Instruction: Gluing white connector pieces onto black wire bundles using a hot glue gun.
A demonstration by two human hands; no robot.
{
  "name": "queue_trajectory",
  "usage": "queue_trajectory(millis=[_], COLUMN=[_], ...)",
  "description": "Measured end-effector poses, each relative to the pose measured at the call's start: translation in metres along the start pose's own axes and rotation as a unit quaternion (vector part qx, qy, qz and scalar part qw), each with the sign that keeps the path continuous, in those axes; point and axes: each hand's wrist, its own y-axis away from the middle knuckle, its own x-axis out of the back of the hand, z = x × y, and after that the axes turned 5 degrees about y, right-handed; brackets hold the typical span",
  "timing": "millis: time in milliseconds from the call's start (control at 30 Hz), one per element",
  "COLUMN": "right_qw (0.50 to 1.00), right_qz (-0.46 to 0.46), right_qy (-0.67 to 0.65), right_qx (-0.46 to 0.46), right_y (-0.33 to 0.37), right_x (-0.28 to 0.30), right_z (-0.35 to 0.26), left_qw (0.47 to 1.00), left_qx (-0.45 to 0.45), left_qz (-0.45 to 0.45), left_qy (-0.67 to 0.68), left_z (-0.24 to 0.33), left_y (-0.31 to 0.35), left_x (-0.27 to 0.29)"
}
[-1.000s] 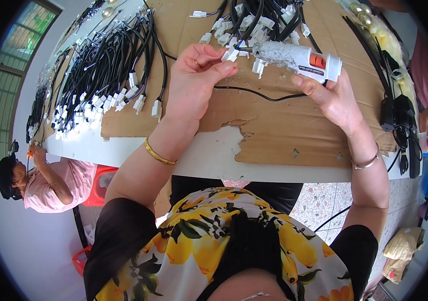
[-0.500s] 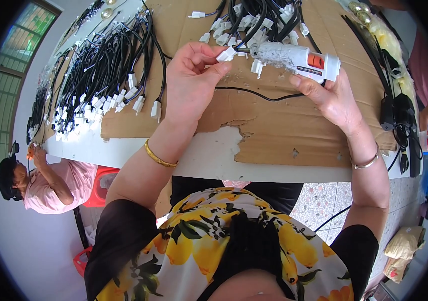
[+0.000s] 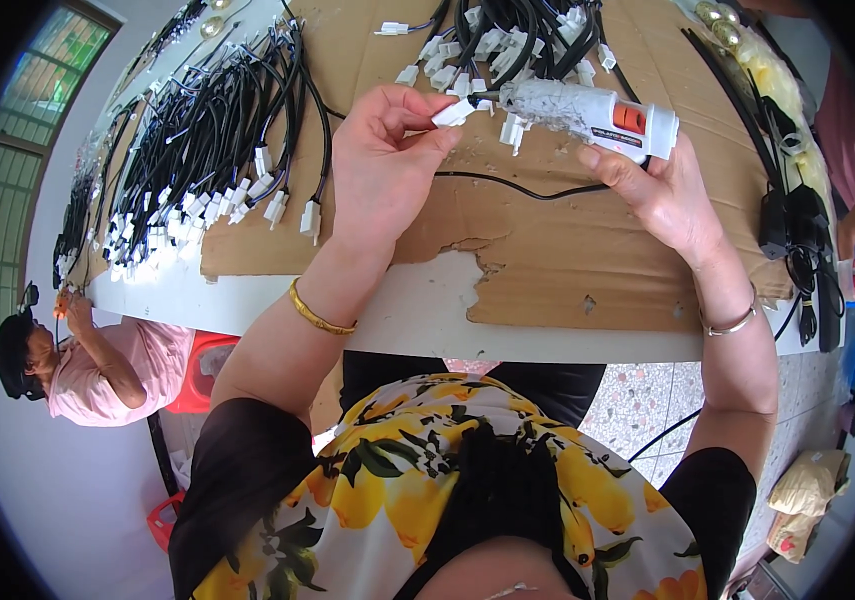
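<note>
My left hand [image 3: 384,165] pinches a white plastic connector [image 3: 453,113] between thumb and fingertips. A black cable runs from the connector toward the far bundle. My right hand [image 3: 669,198] is wrapped around a white hot glue gun [image 3: 547,105] with an orange part near its back end. Cloudy, stringy residue coats its front half. The nozzle points left and lies right at the wire end of the connector; whether they touch I cannot tell. Beyond both hands lies a bundle of black cables with white connectors [image 3: 495,48]. Another loose connector [image 3: 514,131] hangs just below the glue gun.
A large heap of black cables [image 3: 217,130] with white connectors lies to the left. Torn cardboard [image 3: 587,270] covers the white table [image 3: 417,310]. Black power adapters [image 3: 797,220] and cords sit at the right edge. A person in pink [image 3: 117,370] works at far left.
The connector in my left hand has tilted slightly, its free end dipping toward me. The glue gun has shifted a touch to the left. Both grips are the same.
</note>
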Motion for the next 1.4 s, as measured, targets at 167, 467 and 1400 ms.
queue_trajectory(millis=[167,467,1400], right_qw=[0.999,1.0,0.999], right_qz=[-0.01,-0.003,-0.013], right_qy=[0.025,0.02,0.041], right_qx=[-0.02,-0.018,0.01], right_y=[-0.0002,0.0003,-0.0011], right_x=[-0.0004,-0.0016,0.0009], right_z=[-0.0014,0.0007,0.002], left_qw=[1.0,0.999,0.999], left_qx=[-0.006,-0.012,-0.006], left_qz=[-0.007,0.001,0.03], left_qy=[-0.005,-0.033,-0.027], left_z=[0.0013,0.0027,0.0034], left_y=[0.0008,0.0015,-0.0003], left_x=[-0.0005,-0.0016,-0.0017])
